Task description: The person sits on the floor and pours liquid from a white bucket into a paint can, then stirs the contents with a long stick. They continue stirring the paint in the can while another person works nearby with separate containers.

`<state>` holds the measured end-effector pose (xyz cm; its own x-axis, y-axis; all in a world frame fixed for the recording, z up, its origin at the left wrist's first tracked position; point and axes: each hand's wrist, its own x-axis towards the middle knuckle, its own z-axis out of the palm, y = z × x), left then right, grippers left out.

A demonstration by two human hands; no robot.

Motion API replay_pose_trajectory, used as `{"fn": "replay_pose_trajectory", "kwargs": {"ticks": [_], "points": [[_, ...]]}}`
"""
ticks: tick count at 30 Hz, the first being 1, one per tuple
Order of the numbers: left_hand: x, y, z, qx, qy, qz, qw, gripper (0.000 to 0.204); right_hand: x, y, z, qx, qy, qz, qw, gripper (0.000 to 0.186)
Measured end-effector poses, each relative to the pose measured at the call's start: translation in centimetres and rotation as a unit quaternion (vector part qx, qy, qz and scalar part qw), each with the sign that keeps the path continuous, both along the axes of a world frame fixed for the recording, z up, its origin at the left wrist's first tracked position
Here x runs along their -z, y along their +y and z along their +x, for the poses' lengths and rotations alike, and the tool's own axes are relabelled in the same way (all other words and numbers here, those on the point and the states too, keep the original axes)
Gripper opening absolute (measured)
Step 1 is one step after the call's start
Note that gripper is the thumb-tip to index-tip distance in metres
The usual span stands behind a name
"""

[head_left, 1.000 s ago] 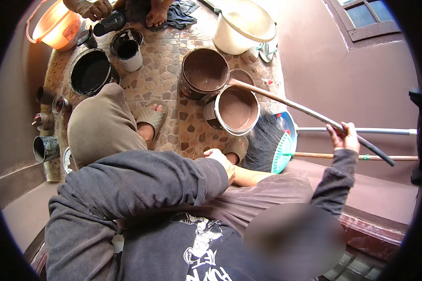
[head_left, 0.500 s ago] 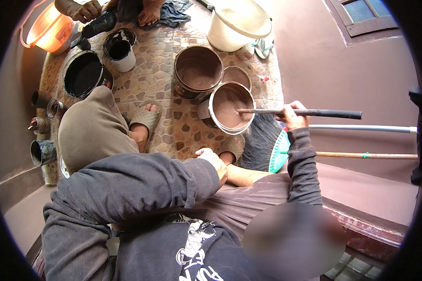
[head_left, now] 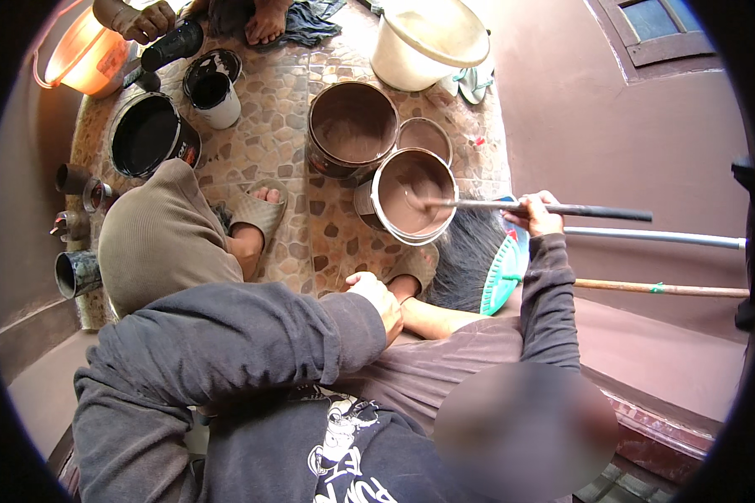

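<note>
My right hand is closed round a long stick with a thick black end. The stick reaches leftward into a bucket of brown paint, and its tip is blurred at the paint's surface. Two more containers of brown paint stand just behind: a large dark bucket and a smaller tub. My left hand rests by my right ankle, its fingers curled with nothing visible in them; the palm side is hidden.
A broom with black bristles lies right of the bucket. The cream tub stands far back. At left are a black-paint bucket, a white cup and an orange pail. Another person's hand holds a dark container.
My right hand has shifted slightly right and down with the stick, whose tip has moved a little in the paint. My left hand has barely moved.
</note>
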<state>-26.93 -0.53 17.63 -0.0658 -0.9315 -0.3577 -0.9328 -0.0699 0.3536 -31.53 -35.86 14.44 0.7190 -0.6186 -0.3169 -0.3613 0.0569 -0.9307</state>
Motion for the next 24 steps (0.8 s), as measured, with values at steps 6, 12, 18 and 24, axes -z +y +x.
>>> {"fn": "replay_pose_trajectory", "kwargs": {"ticks": [6, 12, 18, 24], "points": [[0.1, -0.3, 0.0, 0.021, 0.004, 0.019, 1.0, 0.021, 0.4, 0.7, 0.4, 0.069, -0.111, 0.041, 0.991, 0.015], [-0.2, 0.1, 0.2, 0.002, -0.002, 0.009, 1.0, 0.021, 1.7, -0.8, 0.0, 0.116, 0.003, 0.079, 0.99, 0.013], [1.9, -0.1, -0.7, -0.003, -0.002, 0.02, 1.0, 0.018, -0.1, -4.1, -2.8, 0.238, 0.007, 0.1, 0.966, 0.015], [1.7, 0.2, -1.0, 0.002, -0.024, -0.046, 0.999, 0.018, -4.1, -6.5, -6.5, 0.229, -0.024, 0.076, 0.97, 0.018]]}}
